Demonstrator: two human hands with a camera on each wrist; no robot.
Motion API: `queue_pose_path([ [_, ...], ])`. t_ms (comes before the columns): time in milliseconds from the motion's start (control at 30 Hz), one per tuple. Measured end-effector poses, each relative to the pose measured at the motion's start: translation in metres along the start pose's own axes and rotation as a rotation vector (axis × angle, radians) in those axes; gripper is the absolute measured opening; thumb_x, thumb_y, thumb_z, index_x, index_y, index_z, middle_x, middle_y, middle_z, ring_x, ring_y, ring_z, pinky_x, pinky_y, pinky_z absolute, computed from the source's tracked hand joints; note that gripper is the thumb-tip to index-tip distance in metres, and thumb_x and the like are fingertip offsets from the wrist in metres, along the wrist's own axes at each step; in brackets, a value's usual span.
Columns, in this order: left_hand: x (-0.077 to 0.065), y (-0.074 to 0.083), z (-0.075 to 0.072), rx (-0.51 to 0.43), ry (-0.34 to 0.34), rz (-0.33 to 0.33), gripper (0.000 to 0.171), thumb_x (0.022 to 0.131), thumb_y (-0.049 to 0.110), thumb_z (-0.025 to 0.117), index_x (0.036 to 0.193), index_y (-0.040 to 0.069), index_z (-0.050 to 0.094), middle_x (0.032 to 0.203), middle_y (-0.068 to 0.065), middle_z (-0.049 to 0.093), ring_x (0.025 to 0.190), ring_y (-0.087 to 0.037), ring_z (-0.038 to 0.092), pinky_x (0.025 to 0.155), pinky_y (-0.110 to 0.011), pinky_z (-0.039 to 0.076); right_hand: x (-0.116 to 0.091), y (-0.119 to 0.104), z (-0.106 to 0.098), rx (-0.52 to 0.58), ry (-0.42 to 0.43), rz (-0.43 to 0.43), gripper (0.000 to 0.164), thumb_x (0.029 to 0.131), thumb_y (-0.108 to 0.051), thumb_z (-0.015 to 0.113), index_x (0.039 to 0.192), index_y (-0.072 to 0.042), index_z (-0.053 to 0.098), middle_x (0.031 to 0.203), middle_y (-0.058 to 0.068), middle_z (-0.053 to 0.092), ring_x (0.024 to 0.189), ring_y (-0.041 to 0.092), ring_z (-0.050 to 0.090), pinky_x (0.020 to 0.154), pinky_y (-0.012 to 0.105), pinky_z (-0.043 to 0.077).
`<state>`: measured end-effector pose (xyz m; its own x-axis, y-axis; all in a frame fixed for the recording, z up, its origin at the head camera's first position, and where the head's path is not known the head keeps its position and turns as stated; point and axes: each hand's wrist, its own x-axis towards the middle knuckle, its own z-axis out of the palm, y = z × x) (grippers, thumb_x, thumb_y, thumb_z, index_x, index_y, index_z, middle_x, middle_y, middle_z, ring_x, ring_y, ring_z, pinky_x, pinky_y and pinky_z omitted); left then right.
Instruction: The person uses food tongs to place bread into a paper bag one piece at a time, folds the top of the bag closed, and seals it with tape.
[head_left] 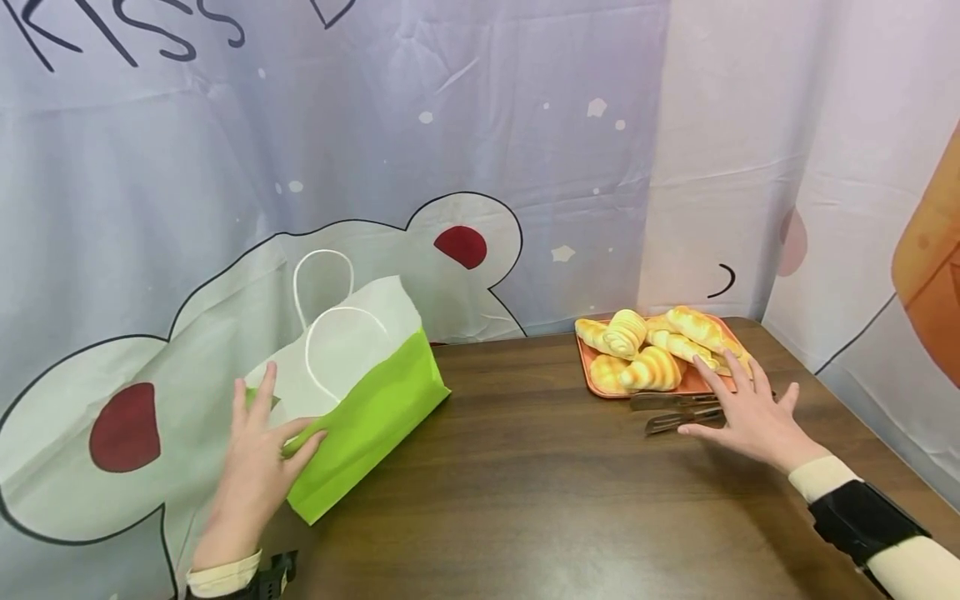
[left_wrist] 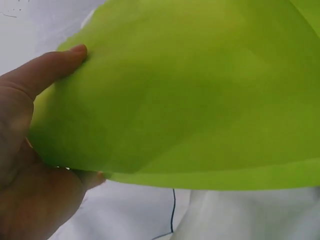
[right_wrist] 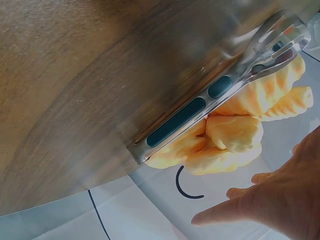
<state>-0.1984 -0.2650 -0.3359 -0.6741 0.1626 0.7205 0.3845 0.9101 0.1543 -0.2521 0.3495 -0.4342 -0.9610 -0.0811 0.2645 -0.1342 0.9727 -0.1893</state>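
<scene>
A bright green paper bag [head_left: 378,412] with a white inside and white handles [head_left: 307,358] leans tilted on the left of the table. My left hand [head_left: 258,462] pinches its rim between thumb and a finger; the left wrist view shows the green paper [left_wrist: 190,100] filling most of the frame. On the right, my right hand [head_left: 757,421] is spread with fingers apart, hovering over metal tongs [head_left: 681,419]. Those tongs [right_wrist: 215,90] have dark green grip pads and lie in front of an orange tray [head_left: 693,382] piled with several bread rolls [head_left: 651,369].
The brown wooden table [head_left: 517,475] runs between the bag and the tray. Behind it hangs a printed cloth backdrop [head_left: 480,125], which turns a corner at the right.
</scene>
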Motion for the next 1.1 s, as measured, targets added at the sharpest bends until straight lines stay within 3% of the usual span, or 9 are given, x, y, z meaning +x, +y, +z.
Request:
queue_pose_path([
  [500,0.017,0.003,0.016,-0.195,-0.063,0.159,0.017,0.069,0.004,0.087,0.083,0.009,0.079,0.16,-0.021,0.032,0.148,-0.056,0.015,0.106,-0.077,0.028,-0.005,0.009,0.006,0.004,-0.02,0.021,0.116,0.075,-0.075,0.069,0.162,-0.03,0.006,0.162,0.032,0.006,0.14,0.067,0.009,0.088,0.094,-0.002],
  [800,0.023,0.001,0.023,-0.308,-0.159,0.191,0.017,0.073,0.005,0.084,0.087,0.013,0.08,0.163,-0.018,0.029,0.154,-0.045,0.009,0.114,-0.072,0.02,-0.005,0.013,0.005,0.018,-0.045,0.019,0.114,0.077,-0.072,0.07,0.162,-0.027,0.009,0.162,0.032,0.002,0.139,0.069,0.007,0.086,0.095,-0.001],
  [1100,0.025,0.003,0.021,-0.326,-0.179,0.21,0.021,0.073,0.006,0.086,0.087,0.02,0.08,0.163,-0.014,0.031,0.155,-0.04,0.011,0.116,-0.069,0.022,-0.003,0.022,0.007,0.014,-0.074,0.038,0.115,0.077,-0.071,0.069,0.162,-0.029,0.005,0.162,0.033,0.001,0.138,0.07,0.006,0.085,0.095,-0.003],
])
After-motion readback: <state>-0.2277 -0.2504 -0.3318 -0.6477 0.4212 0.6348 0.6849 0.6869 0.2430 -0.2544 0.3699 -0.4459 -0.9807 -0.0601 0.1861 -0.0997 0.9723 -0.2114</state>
